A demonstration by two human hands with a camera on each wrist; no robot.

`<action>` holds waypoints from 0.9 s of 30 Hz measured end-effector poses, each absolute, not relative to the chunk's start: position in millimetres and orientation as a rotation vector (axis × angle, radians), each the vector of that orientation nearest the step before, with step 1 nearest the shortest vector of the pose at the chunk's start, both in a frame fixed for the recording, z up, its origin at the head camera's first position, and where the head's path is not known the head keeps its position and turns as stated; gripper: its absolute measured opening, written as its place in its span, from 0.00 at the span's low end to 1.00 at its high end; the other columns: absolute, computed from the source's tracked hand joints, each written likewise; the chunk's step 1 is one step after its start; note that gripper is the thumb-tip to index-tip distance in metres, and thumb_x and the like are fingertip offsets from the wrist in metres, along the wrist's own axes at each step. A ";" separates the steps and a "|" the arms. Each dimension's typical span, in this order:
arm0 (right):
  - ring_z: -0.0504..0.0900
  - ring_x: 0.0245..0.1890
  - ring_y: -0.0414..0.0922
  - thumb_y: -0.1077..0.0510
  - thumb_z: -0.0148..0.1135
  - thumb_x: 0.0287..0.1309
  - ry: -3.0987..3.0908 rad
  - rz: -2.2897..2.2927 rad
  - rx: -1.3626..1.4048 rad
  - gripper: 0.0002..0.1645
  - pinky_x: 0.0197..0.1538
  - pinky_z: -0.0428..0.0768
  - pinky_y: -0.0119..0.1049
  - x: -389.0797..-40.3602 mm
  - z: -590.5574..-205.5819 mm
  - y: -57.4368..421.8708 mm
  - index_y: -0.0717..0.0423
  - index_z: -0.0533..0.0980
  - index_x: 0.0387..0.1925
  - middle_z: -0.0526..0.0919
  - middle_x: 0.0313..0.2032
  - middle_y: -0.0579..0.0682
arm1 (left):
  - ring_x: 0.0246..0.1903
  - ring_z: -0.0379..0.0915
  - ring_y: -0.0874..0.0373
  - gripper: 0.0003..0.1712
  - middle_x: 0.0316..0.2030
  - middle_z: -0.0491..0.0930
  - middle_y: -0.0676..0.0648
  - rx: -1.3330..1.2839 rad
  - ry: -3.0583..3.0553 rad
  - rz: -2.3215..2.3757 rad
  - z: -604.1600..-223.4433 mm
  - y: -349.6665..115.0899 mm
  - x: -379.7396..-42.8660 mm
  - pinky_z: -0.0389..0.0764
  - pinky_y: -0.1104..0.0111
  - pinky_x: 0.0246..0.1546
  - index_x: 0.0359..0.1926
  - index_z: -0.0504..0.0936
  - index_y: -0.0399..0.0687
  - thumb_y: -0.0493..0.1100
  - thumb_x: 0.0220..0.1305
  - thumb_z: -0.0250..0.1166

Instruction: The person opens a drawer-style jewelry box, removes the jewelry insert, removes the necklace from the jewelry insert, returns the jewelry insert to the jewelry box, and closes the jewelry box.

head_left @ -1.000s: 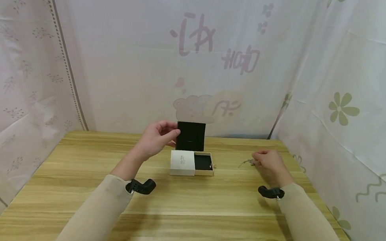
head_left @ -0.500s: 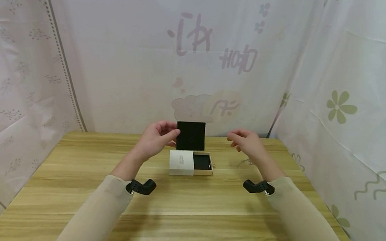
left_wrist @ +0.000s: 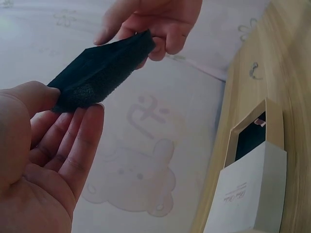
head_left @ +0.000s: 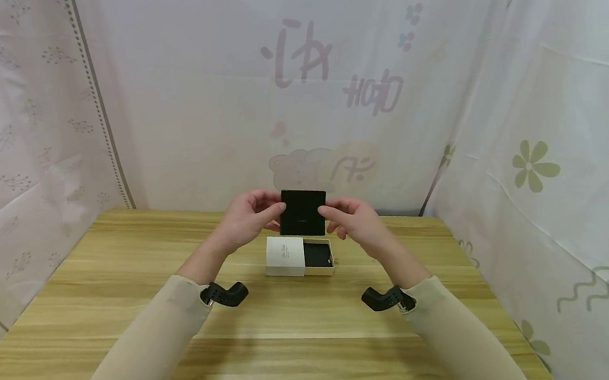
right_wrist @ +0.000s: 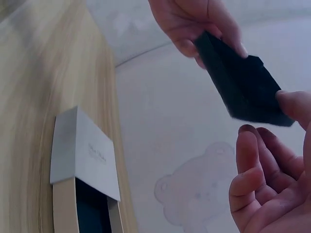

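The left hand (head_left: 246,222) pinches one edge of the pad (head_left: 302,212); the right hand (head_left: 356,218) has its thumb on the opposite edge, finger closure hard to tell. The box (head_left: 285,257) sits below the grip. Foam-like, the pad should be light, squashable, not slippery; edges suit gentle pinching.
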State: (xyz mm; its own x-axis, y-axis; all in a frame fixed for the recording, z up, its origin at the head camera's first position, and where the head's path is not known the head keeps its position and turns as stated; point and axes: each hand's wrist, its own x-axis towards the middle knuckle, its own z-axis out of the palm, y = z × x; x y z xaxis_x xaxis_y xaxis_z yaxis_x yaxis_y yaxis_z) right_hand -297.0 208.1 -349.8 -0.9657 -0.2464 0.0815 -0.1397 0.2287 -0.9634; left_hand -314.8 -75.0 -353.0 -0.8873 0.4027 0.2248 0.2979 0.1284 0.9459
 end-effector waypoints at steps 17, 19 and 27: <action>0.82 0.31 0.40 0.53 0.67 0.78 2.417 -1.899 -0.347 0.10 0.34 0.76 0.31 -298.2 -342.6 219.0 0.55 0.78 0.48 0.82 0.32 0.40 | 0.54 0.86 0.40 0.20 0.56 0.86 0.36 0.731 2.361 1.830 -366.8 -80.2 -322.7 0.92 0.50 0.54 0.64 0.83 0.40 0.47 0.82 0.66; 0.82 0.31 0.40 0.53 0.67 0.79 2.416 -1.902 -0.331 0.10 0.35 0.76 0.31 -299.9 -342.9 223.6 0.55 0.79 0.50 0.81 0.33 0.40 | 0.57 0.86 0.41 0.21 0.57 0.87 0.39 0.709 2.452 1.740 -375.6 -82.8 -326.1 0.91 0.50 0.57 0.65 0.83 0.42 0.49 0.81 0.67; 0.82 0.32 0.41 0.51 0.67 0.79 2.417 -1.925 -0.287 0.09 0.36 0.76 0.33 -308.6 -350.9 241.9 0.53 0.80 0.48 0.82 0.31 0.39 | 0.74 0.75 0.38 0.34 0.74 0.77 0.40 0.652 2.577 1.472 -422.0 -92.6 -340.3 0.83 0.45 0.69 0.74 0.78 0.43 0.51 0.74 0.74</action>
State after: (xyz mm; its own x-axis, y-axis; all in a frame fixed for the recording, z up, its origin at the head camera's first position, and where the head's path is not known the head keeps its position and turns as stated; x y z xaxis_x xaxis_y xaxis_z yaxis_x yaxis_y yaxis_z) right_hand -308.6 241.9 -350.9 -0.9822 -0.1677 0.0846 -0.1199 0.2133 -0.9696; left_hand -340.3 -92.6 -422.0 -0.9029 0.4129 0.1197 0.3128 0.4400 0.8418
